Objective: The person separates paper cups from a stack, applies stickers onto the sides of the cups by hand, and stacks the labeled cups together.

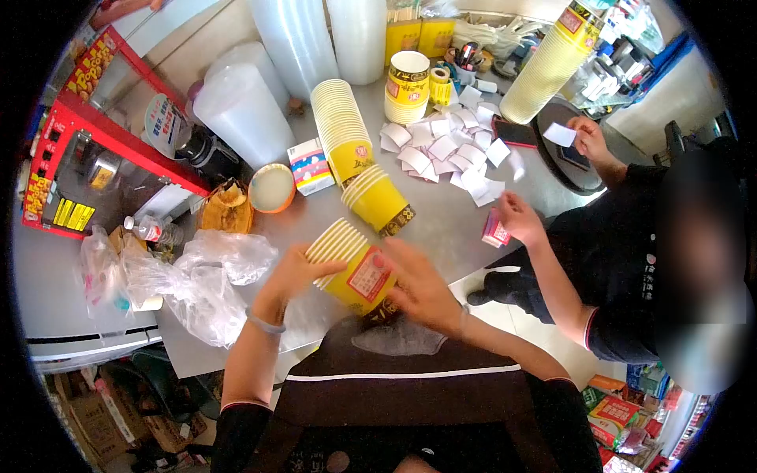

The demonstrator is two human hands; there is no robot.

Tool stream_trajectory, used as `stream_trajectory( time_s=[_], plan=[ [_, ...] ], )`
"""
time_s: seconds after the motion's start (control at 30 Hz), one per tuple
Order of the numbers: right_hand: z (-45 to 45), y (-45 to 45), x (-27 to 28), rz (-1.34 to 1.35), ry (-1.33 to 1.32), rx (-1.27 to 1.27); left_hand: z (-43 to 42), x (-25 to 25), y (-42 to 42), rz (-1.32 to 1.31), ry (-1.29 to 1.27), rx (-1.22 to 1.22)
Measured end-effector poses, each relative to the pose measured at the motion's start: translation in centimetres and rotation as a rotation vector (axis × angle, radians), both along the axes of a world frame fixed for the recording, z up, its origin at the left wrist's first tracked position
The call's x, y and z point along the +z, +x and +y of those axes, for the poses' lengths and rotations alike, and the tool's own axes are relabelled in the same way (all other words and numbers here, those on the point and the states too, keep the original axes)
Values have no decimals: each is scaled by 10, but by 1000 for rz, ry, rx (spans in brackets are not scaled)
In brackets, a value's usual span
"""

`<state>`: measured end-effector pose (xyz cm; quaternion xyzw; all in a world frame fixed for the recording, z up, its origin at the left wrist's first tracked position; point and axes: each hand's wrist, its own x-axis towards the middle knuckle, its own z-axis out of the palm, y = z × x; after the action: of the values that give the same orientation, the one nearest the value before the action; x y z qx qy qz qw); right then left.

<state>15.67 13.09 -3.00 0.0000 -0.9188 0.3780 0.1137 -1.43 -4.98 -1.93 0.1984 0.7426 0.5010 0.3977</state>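
A short stack of yellow paper cups is tilted above the counter's front edge, its white rims toward the upper left. My left hand is closed round the rim end of this stack. On the other side, my right hand, slightly blurred, lies along the cups with its fingers spread. Just beyond stands another small group of yellow cups, leaning against a long nested cup stack on the counter. A round tub and a small white, pink and blue box are left of them.
A co-worker at the right holds a white slip. Many white slips lie scattered on the counter. Crumpled plastic bags and a red-framed case are at left. Tall white cup stacks stand behind.
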Motion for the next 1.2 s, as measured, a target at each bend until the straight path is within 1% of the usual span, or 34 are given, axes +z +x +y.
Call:
stream_trajectory(
  time_s=[0.07, 0.13, 0.23, 0.33, 0.43, 0.5, 0.53, 0.6, 0.63, 0.73, 0.8, 0.9, 1.0, 1.03, 1.07, 1.1, 1.17, 1.2],
  plan=[
    [-9, -14, 3, 70, 166, 110, 7, 9, 3, -18, 50, 69],
    [-9, -22, 17, 39, 226, 102, 15, 13, 5, -37, 102, 134],
    [0, -22, 21, 95, 205, 175, 20, 15, 10, -81, 138, 212],
    [5, -22, 24, 100, 404, 265, 31, 18, 13, -160, 166, 290],
    [14, -22, 17, 189, 417, 340, 36, 7, 14, -234, 220, 383],
    [28, -18, 25, 196, 300, 235, 39, 6, 17, -251, 226, 431],
    [35, -16, 29, 199, 241, 184, 41, 8, 19, -255, 282, 415],
    [46, -19, 16, 9, -623, -61, 43, 11, 26, -267, 398, 396],
    [51, -20, 7, -99, -1051, -194, 41, 7, 27, -272, 367, 340],
    [73, -17, -8, -231, -1086, -86, 41, 1, 21, -291, 295, 178],
    [78, -19, -13, -200, -1049, -101, 43, 6, 16, -325, 270, 99],
    [86, -29, -18, -192, -1029, -126, 51, 0, 11, -318, 315, 134],
    [96, -52, -22, -160, -946, -134, 58, 16, -1, -95, 266, 235],
    [96, -61, -20, -151, -909, -135, 59, 21, -7, -60, 296, 314],
    [99, -68, -15, -101, -801, -127, 58, 24, -14, -25, 323, 395],
    [107, -76, -5, -13, -738, -152, 54, 25, -24, 10, 349, 477],
    [131, -95, 15, 166, -616, -193, 30, 16, -58, -27, 454, 745],
    [155, -111, 28, 267, -361, -244, 23, 25, -68, 62, 526, 802]
  ],
)
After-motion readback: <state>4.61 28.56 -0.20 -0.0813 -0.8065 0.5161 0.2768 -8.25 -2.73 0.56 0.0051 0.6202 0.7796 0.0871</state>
